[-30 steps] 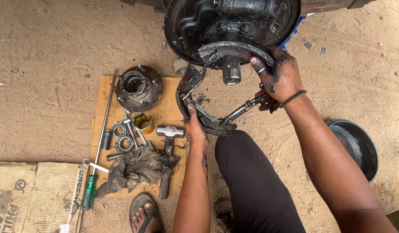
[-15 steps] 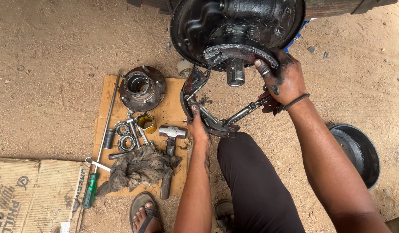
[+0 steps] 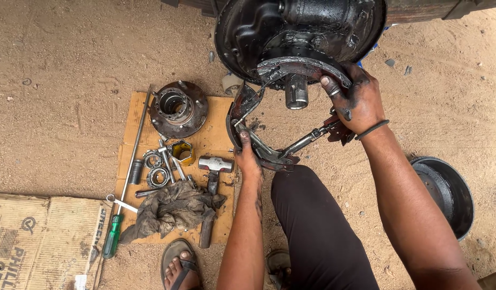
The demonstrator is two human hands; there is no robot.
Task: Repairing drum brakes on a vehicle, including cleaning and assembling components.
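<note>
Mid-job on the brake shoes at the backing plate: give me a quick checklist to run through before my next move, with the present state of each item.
1. Left hand gripping the lower brake shoe: ok, fingers wrapped on it.
2. Right hand on the upper brake shoe: ok, fingers over its end.
3. Return spring hooked at both ends: cannot tell, ends hidden.
4. Spindle free of the shoes: ok, it stands clear between them.
5. Hammer and hub out of the way: ok, both lie on the cardboard.
6. Brake drum set aside: ok, on the ground to the right.
</note>
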